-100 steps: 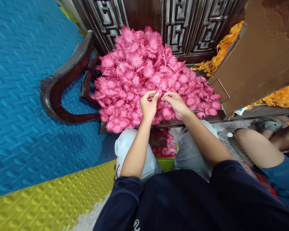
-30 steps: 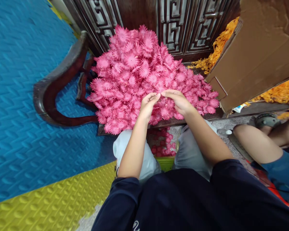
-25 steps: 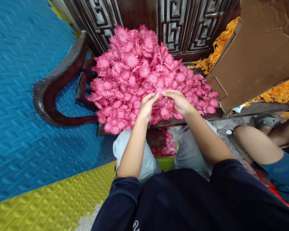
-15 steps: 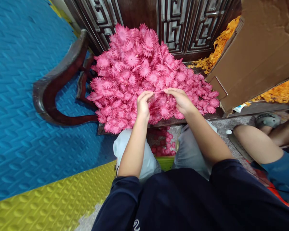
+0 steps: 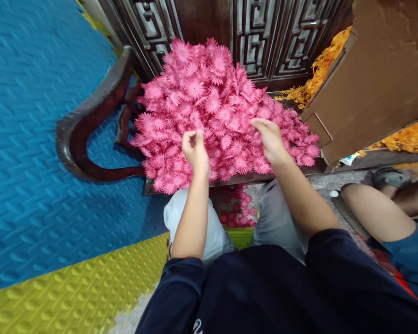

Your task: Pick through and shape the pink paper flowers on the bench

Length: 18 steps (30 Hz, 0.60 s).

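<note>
A large heap of pink artificial flowers [image 5: 212, 104] lies on a dark wooden bench seat [image 5: 238, 179]. Over the left front part of the heap is my left hand [image 5: 194, 147], its thumb and fingers curled together in a pinch. My right hand [image 5: 269, 138] hovers over the right side of the heap, fingertips and thumb drawn together. Anything between the fingers of either hand is too small to make out against the pink petals. A wide gap separates the two hands.
A curved wooden armrest [image 5: 69, 148] borders the heap on the left. At right stands a cardboard box [image 5: 365, 88] with orange artificial flowers [image 5: 411, 139] around it. More pink flowers [image 5: 242, 208] lie below the bench. Another person's bare leg [image 5: 376, 208] is at far right.
My hands, close together before with a thin pink piece between their fingertips, have moved apart. The left went left; the right went right and slightly away from me.
</note>
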Each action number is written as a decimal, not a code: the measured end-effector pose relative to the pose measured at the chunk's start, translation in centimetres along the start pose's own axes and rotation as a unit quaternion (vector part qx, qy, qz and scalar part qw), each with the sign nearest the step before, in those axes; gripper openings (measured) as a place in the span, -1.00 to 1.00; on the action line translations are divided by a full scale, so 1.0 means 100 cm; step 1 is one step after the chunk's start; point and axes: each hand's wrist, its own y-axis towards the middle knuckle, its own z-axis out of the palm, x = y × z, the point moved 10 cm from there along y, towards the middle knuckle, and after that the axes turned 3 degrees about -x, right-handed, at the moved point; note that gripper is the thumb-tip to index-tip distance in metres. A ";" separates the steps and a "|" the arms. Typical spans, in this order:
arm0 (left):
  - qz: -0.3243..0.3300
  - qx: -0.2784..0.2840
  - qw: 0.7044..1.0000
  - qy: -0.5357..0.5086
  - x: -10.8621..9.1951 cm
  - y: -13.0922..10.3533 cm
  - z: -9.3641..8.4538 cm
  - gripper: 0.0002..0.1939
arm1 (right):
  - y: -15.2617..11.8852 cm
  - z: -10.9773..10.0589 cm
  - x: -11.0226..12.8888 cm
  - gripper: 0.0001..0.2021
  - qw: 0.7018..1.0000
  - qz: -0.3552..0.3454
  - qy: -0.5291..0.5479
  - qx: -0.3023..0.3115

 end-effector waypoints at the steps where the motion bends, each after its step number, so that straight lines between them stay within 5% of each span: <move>1: 0.007 0.028 1.000 0.008 -0.001 -0.007 0.008 -0.78 | -0.002 0.007 -0.002 -0.77 1.000 0.007 0.007 0.006; 4: -0.010 0.083 0.996 0.021 0.003 -0.024 0.027 -0.84 | -0.005 0.029 -0.009 -0.77 1.000 0.010 0.010 0.020; 9: -0.065 0.076 0.995 0.023 0.013 -0.026 0.027 -0.89 | -0.005 0.051 -0.027 -0.69 0.997 0.040 -0.054 0.036; 15: -0.042 0.127 0.990 0.037 0.016 -0.026 0.031 -0.95 | -0.040 0.080 0.006 -0.73 0.989 -0.020 0.007 0.149; 18: -0.019 0.160 0.985 0.064 0.013 -0.029 0.035 -0.93 | -0.050 0.081 0.010 -0.71 0.988 -0.016 0.014 0.156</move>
